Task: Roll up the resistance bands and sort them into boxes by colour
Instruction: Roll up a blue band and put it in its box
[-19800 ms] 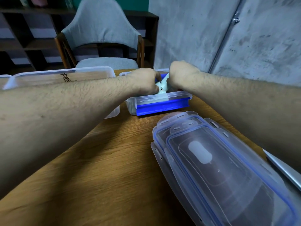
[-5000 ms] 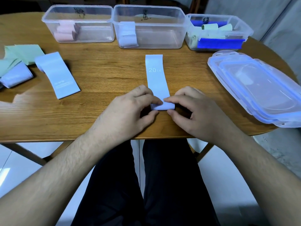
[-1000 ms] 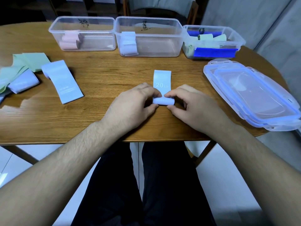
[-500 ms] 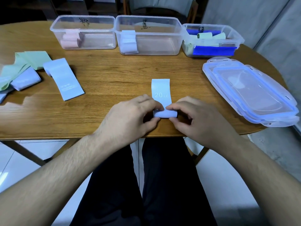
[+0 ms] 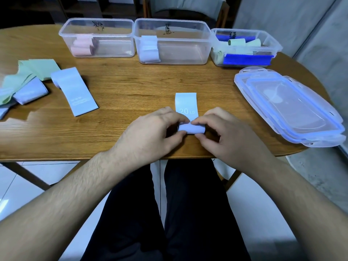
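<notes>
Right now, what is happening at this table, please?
A person is rolling up a light blue band marked 20 LB near the table's front edge. The left hand and the right hand pinch the roll from either end; part is still flat. The pink box, blue box and green box already hold rolls. More loose bands wait on the left.

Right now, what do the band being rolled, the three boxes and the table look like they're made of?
Band being rolled: probably thin matte rubber or latex; it curls into a tight, smooth roll between the left hand and right hand.
Boxes: clear, slightly frosted plastic; the contents show through.
Table: wood or wood veneer with visible grain and a soft sheen.
</notes>
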### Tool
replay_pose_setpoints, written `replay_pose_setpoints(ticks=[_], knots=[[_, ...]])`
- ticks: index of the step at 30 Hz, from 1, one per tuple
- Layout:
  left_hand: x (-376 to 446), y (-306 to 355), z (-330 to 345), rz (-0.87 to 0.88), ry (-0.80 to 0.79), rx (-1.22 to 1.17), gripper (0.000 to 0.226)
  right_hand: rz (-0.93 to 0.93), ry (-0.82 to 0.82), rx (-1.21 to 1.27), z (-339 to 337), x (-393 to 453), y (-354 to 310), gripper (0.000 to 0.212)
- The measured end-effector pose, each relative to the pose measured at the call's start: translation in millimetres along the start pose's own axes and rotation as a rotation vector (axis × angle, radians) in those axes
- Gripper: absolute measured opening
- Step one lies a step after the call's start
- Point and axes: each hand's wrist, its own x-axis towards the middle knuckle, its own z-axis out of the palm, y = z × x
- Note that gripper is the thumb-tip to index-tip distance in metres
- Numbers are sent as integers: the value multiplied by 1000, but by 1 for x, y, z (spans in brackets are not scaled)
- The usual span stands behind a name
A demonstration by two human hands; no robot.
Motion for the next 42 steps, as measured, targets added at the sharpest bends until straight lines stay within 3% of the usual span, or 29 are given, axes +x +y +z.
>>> replay_pose_setpoints(ticks=[5,13,22,28,42], knots=[[-2,3,3,14,38,63,40,21,-46,39,-2,5,-1,26],[5,0,2,-23,-17,57,31,61,-77,14,-5,9,-2,33],[6,4,-1,-22,-10,78,43,75,-37,38,-2,13,0,24],[8,2,1,-26,22,75,32,84,-65,17,-1,15,3,33],[13,1,2,-43,24,83,35,81,-68,-1,0,21,5,32]])
